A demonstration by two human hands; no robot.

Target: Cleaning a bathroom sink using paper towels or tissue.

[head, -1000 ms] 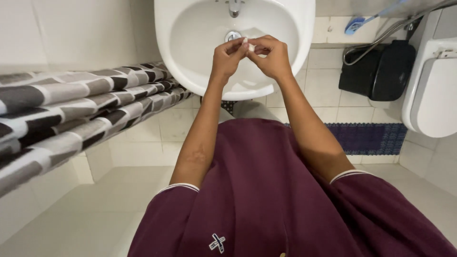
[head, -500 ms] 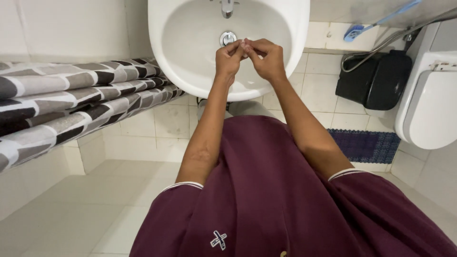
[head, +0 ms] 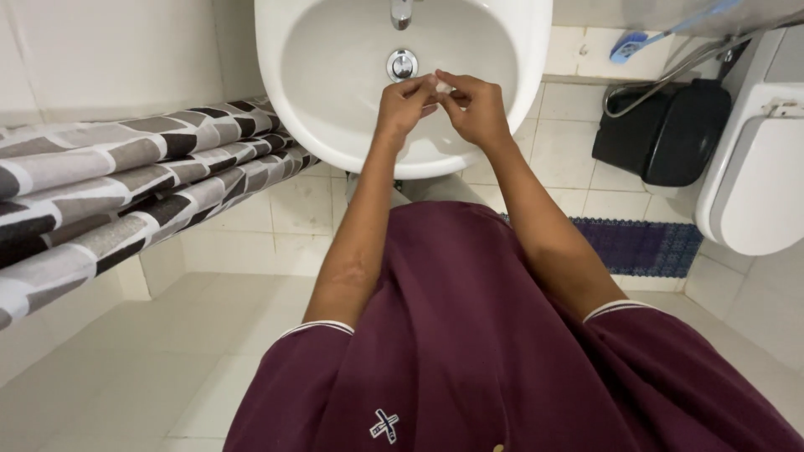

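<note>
Packages: none certain.
Possible packet: small white piece (head: 441, 86), pinched between the fingertips of the left hand (head: 404, 105) and right hand (head: 477, 109); too small to tell its kind.
Emblem: white crossed mark (head: 384, 425) on maroon cloth, well below the left hand.
Signs, screens: none.

We see a pale tiled floor (head: 126, 368) carrying a dark blue mat (head: 641, 245) and a black bin (head: 666, 134) by the wall.
</note>
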